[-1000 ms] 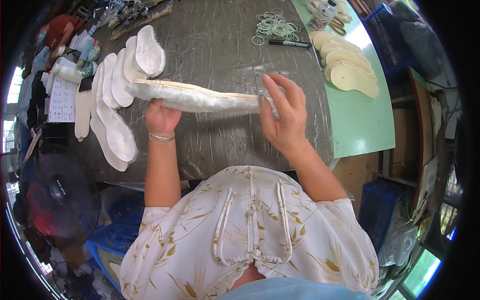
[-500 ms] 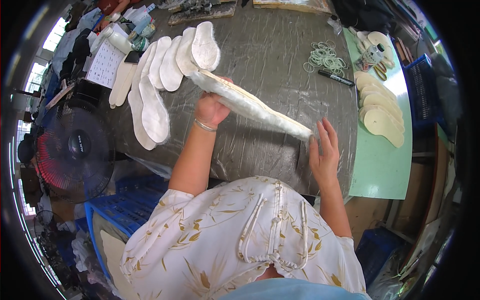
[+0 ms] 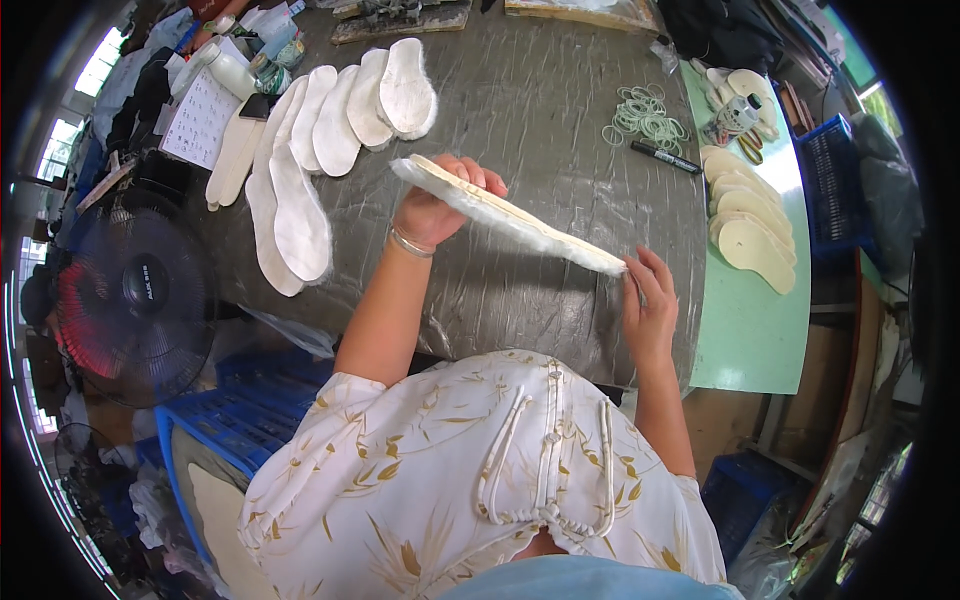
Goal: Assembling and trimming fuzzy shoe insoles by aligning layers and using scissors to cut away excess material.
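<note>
Above the table I hold fleece insoles (image 3: pixel 520 224) edge-on, cream on the upper side and fluffy white below; whether it is one or a stacked pair I cannot tell for sure. My left hand (image 3: pixel 438 207) is closed round them near their far left end, fingers over the cream side. At the near right end, my right hand (image 3: pixel 652 305) pinches the tip between thumb and fingers. To the left, several white fleece insoles (image 3: pixel 340 130) lie overlapping in a fanned row, with two longer ones (image 3: pixel 302 220) closest to me.
A green board (image 3: pixel 750 340) at the right bears cream insole pieces (image 3: pixel 750 215), scissors (image 3: pixel 750 148) and a bottle (image 3: pixel 735 118). Pale green rubber bands (image 3: pixel 648 115) and a black marker (image 3: pixel 666 157) lie beside it. A black fan (image 3: pixel 140 285) stands left, above a blue crate (image 3: pixel 230 410).
The held insoles have turned slightly, showing more of their cream side. My left fingers now show over the top edge, and my right fingers have closed on the tip.
</note>
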The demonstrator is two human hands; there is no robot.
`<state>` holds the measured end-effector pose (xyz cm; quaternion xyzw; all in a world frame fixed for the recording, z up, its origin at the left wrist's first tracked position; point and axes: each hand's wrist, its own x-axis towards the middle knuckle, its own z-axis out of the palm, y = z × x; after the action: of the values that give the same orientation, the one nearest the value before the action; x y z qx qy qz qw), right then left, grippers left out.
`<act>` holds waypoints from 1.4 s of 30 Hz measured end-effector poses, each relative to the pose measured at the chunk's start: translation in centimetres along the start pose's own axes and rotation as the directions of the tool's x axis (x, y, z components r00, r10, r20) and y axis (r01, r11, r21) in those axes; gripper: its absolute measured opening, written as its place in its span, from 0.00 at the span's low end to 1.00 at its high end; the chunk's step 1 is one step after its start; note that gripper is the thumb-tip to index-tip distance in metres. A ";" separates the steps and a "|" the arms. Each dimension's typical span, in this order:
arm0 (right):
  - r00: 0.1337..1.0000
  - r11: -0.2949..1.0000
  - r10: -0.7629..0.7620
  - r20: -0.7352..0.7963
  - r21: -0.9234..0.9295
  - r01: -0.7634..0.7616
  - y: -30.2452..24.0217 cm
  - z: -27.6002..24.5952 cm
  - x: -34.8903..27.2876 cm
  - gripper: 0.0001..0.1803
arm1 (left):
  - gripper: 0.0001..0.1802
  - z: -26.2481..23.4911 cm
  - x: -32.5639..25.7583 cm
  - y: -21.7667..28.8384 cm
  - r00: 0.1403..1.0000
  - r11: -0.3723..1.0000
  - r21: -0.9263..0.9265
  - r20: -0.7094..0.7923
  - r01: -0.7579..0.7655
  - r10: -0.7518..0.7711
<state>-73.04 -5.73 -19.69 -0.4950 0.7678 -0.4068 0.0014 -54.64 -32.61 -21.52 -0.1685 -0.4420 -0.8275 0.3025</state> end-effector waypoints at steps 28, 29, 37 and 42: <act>0.987 0.982 -0.158 -0.041 0.103 0.161 0.8 -1.3 2.6 0.09 | 0.14 -2.0 -1.6 -0.8 0.997 0.978 -0.211 -0.074 0.003 -0.019; 0.984 0.968 -0.180 -0.003 0.175 0.178 0.4 -1.7 3.0 0.09 | 0.14 -2.2 -2.3 -0.8 0.993 0.980 -0.200 -0.116 -0.012 -0.011; 0.963 0.961 -0.257 0.084 0.125 0.246 0.2 -3.0 4.2 0.12 | 0.34 0.9 -2.9 0.2 0.640 0.733 0.579 -0.724 0.358 0.259; 0.948 0.946 -0.310 0.068 0.125 0.300 0.3 -3.0 3.8 0.12 | 0.32 10.9 2.4 -4.0 0.994 0.059 0.997 -0.036 0.042 -0.101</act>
<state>-76.41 -6.65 -16.34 -0.6242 0.6569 -0.4229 -0.0003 -58.96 -22.68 -16.75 0.0883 -0.9025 -0.3105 0.2852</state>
